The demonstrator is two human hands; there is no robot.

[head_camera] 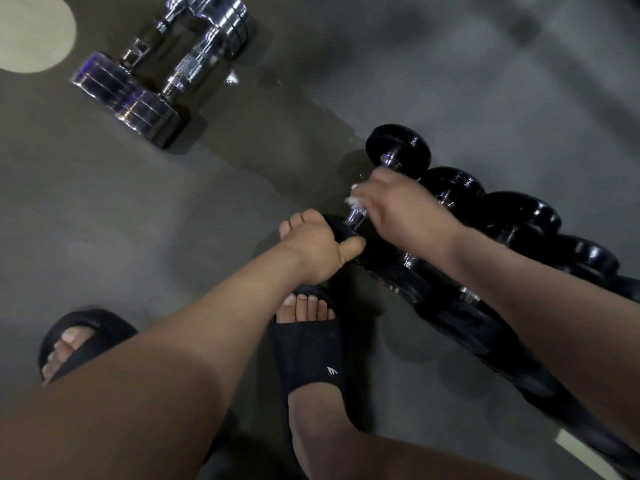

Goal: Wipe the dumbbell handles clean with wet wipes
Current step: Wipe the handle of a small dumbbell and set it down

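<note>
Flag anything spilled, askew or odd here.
A darker, glossy patch on the floor runs from the chrome dumbbells toward the black dumbbell that the left hand grips while the right hand holds a wipe. It looks wet, possibly a spill; I cannot tell. Nothing else stands out.

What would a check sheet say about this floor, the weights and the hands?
Surface: grey floor, with a darker, wet-looking streak across the middle.
Job's things: black dumbbell at the end of a row of black dumbbells; white wipe on its shiny handle.
Clutter: two chrome dumbbells side by side, further off.
Hands: left hand grips the dumbbell's near plate; right hand holds the wipe against the handle.
Cables: nothing seen.
Surroundings: black slides on both feet; pale round patch in the top left corner.
</note>
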